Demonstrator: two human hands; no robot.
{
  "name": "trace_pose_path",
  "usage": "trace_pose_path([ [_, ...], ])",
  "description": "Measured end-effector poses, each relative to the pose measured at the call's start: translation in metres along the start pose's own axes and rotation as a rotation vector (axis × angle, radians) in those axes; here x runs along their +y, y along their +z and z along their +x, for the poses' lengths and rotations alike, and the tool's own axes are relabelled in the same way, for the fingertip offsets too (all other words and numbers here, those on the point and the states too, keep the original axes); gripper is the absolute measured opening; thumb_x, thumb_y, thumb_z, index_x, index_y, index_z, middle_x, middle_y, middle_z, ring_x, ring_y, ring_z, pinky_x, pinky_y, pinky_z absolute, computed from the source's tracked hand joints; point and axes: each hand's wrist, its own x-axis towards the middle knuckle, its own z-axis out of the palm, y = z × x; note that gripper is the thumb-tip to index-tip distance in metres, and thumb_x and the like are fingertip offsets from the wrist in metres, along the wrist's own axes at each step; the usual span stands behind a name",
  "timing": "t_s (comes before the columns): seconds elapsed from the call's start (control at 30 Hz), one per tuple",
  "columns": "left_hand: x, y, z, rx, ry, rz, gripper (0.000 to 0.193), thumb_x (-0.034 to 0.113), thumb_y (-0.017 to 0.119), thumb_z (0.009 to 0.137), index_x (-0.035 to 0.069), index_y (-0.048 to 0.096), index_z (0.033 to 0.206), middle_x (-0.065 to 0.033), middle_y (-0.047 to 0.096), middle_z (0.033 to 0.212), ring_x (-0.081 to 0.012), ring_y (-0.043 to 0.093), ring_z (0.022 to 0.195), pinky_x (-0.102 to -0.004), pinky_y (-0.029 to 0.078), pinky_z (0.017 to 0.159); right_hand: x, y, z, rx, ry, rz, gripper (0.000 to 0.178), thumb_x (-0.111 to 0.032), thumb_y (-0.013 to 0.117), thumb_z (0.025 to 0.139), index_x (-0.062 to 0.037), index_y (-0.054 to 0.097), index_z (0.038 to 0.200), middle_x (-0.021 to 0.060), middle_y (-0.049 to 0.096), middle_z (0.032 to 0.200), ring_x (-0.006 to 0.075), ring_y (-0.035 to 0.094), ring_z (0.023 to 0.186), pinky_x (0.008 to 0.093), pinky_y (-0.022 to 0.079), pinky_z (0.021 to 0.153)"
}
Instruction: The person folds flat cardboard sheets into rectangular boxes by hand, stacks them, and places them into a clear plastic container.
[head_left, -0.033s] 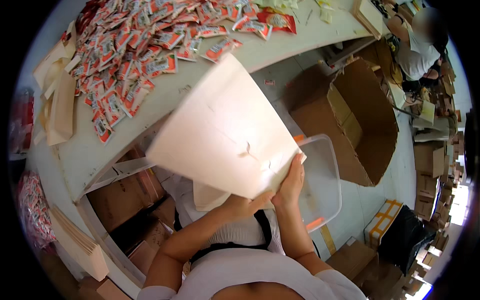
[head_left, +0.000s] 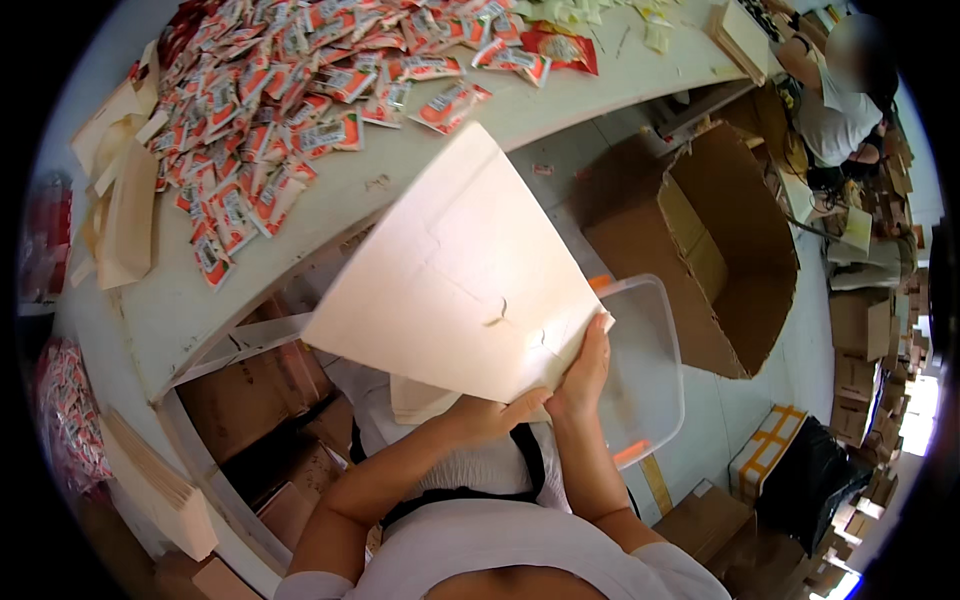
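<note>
— Has anything changed since the earlier picture?

— Nothing I can make out. The flat cream cardboard sheet [head_left: 455,275] sits at the same tilt, and both hands stay in the same grip on its near edge.

— How are the fingers set?

— The left hand [head_left: 492,414] clasps the sheet's lower edge from beneath, thumb over the top. The right hand [head_left: 582,372] lies against the right corner, fingers [head_left: 597,340] stretched up along the edge and pressing on it. Both are grasping the sheet.

— And where is the sheet?

— Held up in front of the person's chest, above a clear plastic bin [head_left: 648,370] that shows past its right side.

— The surface?

— A pale counter [head_left: 400,165] curves across the top, strewn with red and orange snack packets [head_left: 285,110]. Folded cream cartons [head_left: 125,215] lie at its left end.

— The room?

— An open brown cardboard box [head_left: 715,250] stands on the floor [head_left: 790,370] to the right, more boxes [head_left: 260,400] sit under the counter, and another person [head_left: 840,100] works at the far upper right.
</note>
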Motion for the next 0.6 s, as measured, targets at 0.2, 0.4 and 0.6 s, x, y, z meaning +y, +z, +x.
trace_pose_path([
  [0.2, 0.018, -0.067, -0.008, -0.577, -0.326, -0.157, 0.031, 0.013, 0.058, 0.078, 0.002, 0.053, 0.107, -0.0075, 0.06, 0.087, -0.0174, 0.056, 0.082, -0.0282, 0.046, 0.069, -0.032, -0.024, 0.023, -0.188, -0.218, -0.18, 0.037, -0.03, 0.04, 0.091, 0.0035, 0.052, 0.102, 0.0095, 0.06, 0.094, 0.0135, 0.057, 0.082, 0.0271, 0.047, 0.073],
  [0.4, 0.058, -0.139, -0.012, -0.13, -0.393, -0.545, 0.039, 0.012, 0.06, 0.077, -0.003, 0.052, 0.112, -0.0085, 0.059, 0.097, -0.0165, 0.054, 0.089, -0.0277, 0.043, 0.078, -0.081, -0.059, 0.05, -0.625, -0.11, -0.676, 0.025, -0.025, 0.048, 0.088, -0.0062, 0.053, 0.073, -0.0053, 0.046, 0.063, 0.0028, 0.039, 0.055, 0.0204, 0.031, 0.047],
  [0.6, 0.063, -0.128, 0.007, 0.061, -0.334, -0.24, 0.028, 0.013, 0.055, 0.082, -0.005, 0.054, 0.104, -0.0062, 0.058, 0.071, -0.0108, 0.051, 0.055, -0.0225, 0.041, 0.05, -0.113, -0.033, 0.059, -0.463, -0.288, -0.173, 0.029, -0.033, 0.047, 0.087, -0.0057, 0.049, 0.095, 0.0044, 0.055, 0.074, 0.0096, 0.046, 0.058, 0.0244, 0.039, 0.055],
])
